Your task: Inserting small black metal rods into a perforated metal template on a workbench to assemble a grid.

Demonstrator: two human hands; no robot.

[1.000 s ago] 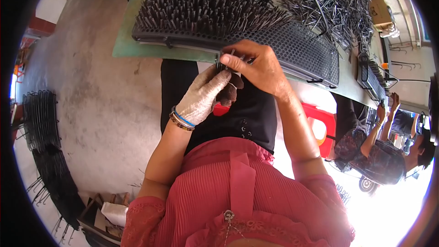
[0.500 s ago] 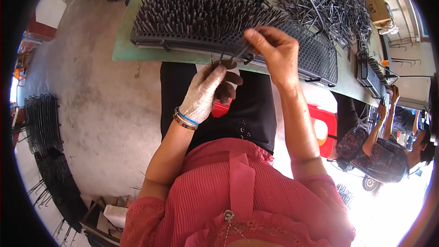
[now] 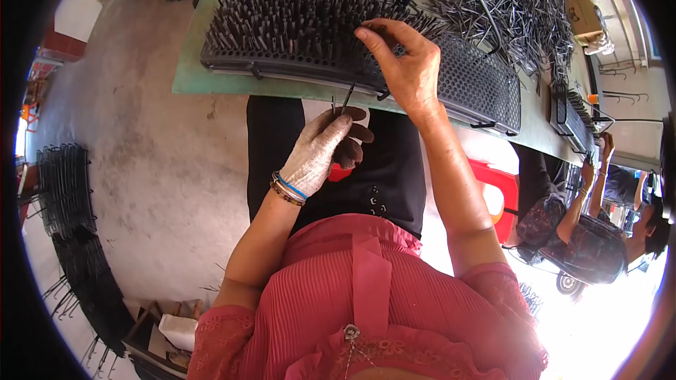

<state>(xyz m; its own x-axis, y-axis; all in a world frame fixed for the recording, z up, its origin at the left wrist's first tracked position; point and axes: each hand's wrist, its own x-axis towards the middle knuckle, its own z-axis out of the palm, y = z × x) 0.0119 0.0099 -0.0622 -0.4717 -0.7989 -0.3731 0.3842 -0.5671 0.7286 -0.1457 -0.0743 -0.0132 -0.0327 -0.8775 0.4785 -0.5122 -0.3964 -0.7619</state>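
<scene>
- Head view: nearest, short of the perforated rack (image 3: 465,81), a few slim dark rods (image 3: 349,97) are pinched between thumb and forefinger of the gloved left hand (image 3: 325,137), their tips pointed toward the rack; its other fingers are loosely spread and bent.
- Over the rack, the bare right hand (image 3: 405,56) is stretched forward, its forearm slanted inward from the right. Thumb and forefinger are brought almost together at the right end of the standing rods (image 3: 282,17); whether a rod is gripped there cannot be told.
- The step in hand is judged to be the setting of single rods into the rack's holes, with spares kept in the left hand. For the next move, a rod would need to be lined up with a hole beside those already set.
- The rack is laid along the near edge of the green tabletop (image 3: 189,63); its left part is filled by standing rods, while bare holes are shown on its right.
- Beyond the rack, a tangled pile of loose rods (image 3: 496,10) is spread.
- Well to the rack's right, a second rack (image 3: 569,123) is attended by a co-worker (image 3: 588,250).
</scene>
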